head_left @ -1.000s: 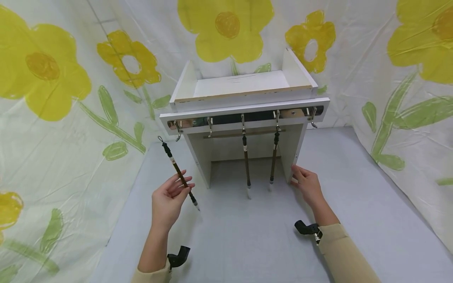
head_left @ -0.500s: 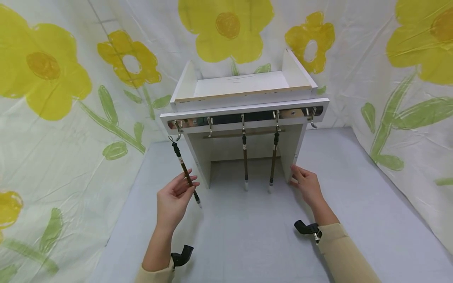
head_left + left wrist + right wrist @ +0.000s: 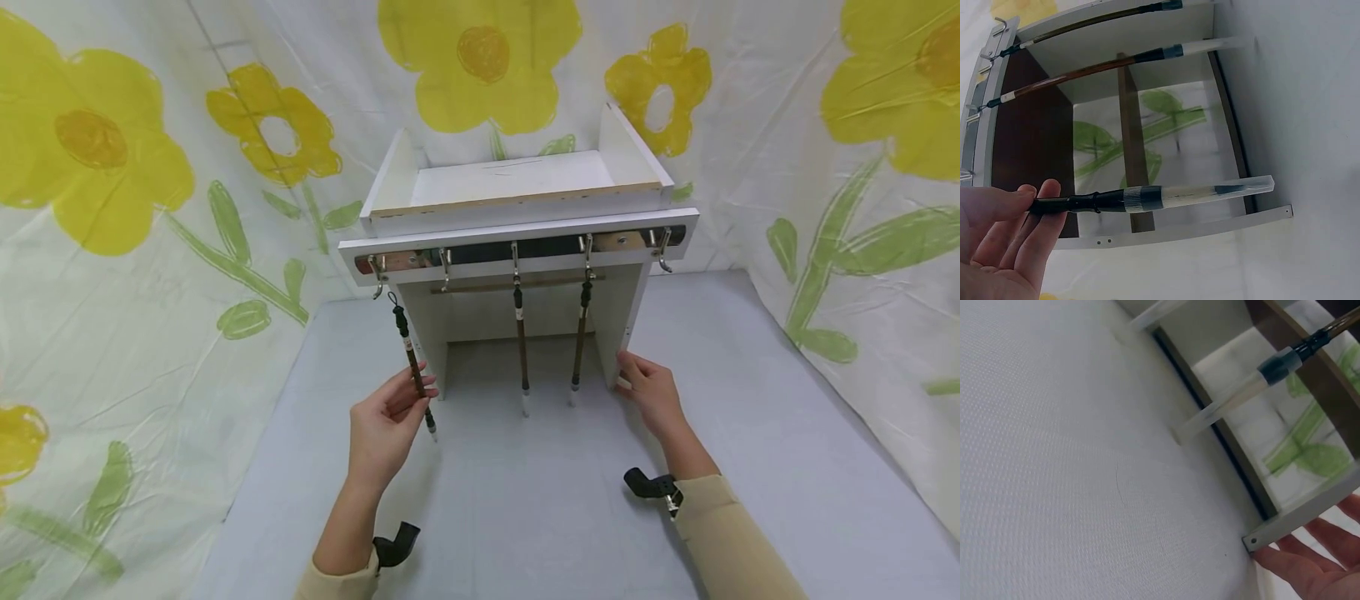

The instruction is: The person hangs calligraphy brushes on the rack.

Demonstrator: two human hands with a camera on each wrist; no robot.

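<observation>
My left hand [image 3: 386, 433] pinches a calligraphy brush [image 3: 411, 354] between thumb and fingers. The brush leans, its cord loop up beside the leftmost hook [image 3: 377, 279], apart from it in the head view. Close up in the left wrist view, a clear cap [image 3: 1254, 185] covers its pale bristles. Two more brushes [image 3: 521, 342] hang from the middle hook and the one to its right. My right hand [image 3: 651, 392] touches the right side panel [image 3: 626, 333] of the white rack low down; the right wrist view shows its fingers extended along the panel's outer side.
The white rack [image 3: 517, 217] carries a metal hook strip and stands on the pale tabletop [image 3: 517, 500]. A thin wooden bar [image 3: 480, 288] crosses it beneath the strip. Behind hangs a flower-printed sheet [image 3: 247, 208]. The second hook [image 3: 446, 268] and rightmost hook [image 3: 662, 250] bear nothing.
My left hand has moved right with the brush, bringing its loop from left of the leftmost hook to just right of it. The brush stands steeper. My right hand stays on the panel.
</observation>
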